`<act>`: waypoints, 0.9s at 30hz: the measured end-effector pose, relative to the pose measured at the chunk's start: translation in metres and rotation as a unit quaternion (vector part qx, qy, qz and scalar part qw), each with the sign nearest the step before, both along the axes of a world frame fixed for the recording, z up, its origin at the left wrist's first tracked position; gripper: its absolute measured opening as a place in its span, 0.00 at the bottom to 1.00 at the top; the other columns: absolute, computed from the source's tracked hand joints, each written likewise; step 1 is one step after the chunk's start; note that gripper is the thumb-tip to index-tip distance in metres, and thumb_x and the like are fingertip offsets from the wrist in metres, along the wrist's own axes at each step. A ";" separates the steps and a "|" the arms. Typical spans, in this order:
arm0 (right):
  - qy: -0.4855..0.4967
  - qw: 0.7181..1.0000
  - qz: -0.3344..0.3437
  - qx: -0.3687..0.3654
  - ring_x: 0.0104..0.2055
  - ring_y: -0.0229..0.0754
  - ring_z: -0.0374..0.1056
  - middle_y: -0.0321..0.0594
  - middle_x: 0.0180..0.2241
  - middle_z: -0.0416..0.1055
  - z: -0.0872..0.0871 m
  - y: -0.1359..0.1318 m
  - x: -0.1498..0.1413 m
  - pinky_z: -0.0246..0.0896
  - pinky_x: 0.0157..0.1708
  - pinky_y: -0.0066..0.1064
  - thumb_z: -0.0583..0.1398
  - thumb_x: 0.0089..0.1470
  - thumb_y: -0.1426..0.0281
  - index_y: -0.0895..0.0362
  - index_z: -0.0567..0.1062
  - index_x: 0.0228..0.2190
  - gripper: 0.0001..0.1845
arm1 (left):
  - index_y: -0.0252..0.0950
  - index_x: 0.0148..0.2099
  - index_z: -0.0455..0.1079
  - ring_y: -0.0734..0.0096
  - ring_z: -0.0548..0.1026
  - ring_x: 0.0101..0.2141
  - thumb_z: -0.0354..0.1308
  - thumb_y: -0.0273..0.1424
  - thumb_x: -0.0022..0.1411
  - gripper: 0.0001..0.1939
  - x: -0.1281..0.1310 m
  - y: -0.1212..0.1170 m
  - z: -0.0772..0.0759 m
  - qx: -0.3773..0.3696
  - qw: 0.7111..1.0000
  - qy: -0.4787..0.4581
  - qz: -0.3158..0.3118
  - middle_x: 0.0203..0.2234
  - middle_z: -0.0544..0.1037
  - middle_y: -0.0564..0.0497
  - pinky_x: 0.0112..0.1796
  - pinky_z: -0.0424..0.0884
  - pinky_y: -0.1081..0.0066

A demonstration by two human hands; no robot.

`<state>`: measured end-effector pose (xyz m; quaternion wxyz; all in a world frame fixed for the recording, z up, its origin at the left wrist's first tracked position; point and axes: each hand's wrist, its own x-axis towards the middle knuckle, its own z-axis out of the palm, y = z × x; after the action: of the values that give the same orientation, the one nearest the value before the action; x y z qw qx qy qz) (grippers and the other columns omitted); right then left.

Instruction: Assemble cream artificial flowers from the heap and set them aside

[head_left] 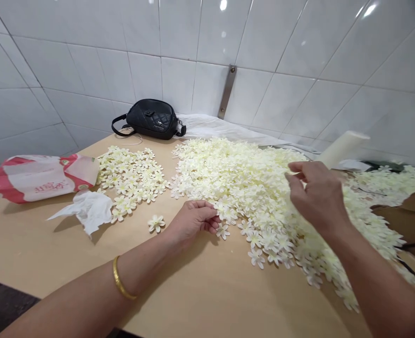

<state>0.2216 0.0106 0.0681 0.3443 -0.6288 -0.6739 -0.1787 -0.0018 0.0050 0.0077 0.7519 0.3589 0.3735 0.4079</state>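
A big heap of white-and-yellow artificial flowers (235,169) spreads over the table, from the middle to the right. At the heap's near left edge, my left hand (195,218) is closed, with thumb and fingertips pinching an artificial flower (226,213). Another loose bloom lies just under those fingertips. My right hand (316,195) hovers above the right part of the heap. Its thumb and forefinger are drawn together, and anything small between them cannot be made out. To the left of my left hand lies one single flower (156,224).
A smaller flower group (133,176) lies left, beside a crumpled tissue (93,209) and a red-and-white tissue pack (49,178). A black bag (153,118) sits at the back. Behind my right hand stands a white roll (344,148); brown cardboard (410,223) is at far right.
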 end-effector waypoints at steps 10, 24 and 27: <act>0.094 0.951 0.285 -0.076 0.34 0.40 0.65 0.43 0.31 0.68 -0.062 -0.049 -0.089 0.62 0.33 0.31 0.49 0.52 0.80 0.58 0.69 0.38 0.15 | 0.29 0.23 0.65 0.79 0.67 0.18 0.59 0.24 0.45 0.04 0.001 -0.001 -0.006 0.006 0.999 -0.035 -0.026 0.15 0.70 0.51 0.22 0.64 0.77; 0.220 0.941 0.226 -0.121 0.30 0.36 0.67 0.36 0.28 0.72 -0.060 -0.051 -0.088 0.61 0.30 0.26 0.52 0.52 0.74 0.56 0.73 0.33 0.10 | 0.31 0.26 0.68 0.77 0.68 0.19 0.61 0.32 0.46 0.09 -0.002 0.001 -0.011 0.072 0.996 -0.009 -0.059 0.17 0.71 0.51 0.25 0.67 0.72; 0.231 0.942 0.205 -0.134 0.29 0.36 0.67 0.35 0.27 0.71 -0.059 -0.050 -0.088 0.60 0.29 0.26 0.53 0.52 0.73 0.56 0.73 0.31 0.09 | 0.31 0.26 0.67 0.76 0.68 0.19 0.61 0.33 0.46 0.10 -0.001 0.001 -0.012 0.072 0.995 -0.009 -0.064 0.17 0.70 0.51 0.25 0.67 0.71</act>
<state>0.1338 -0.0398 0.0091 0.4325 -0.5412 -0.7079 0.1376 -0.0028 0.0058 -0.0045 0.7522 0.4316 0.3126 0.3876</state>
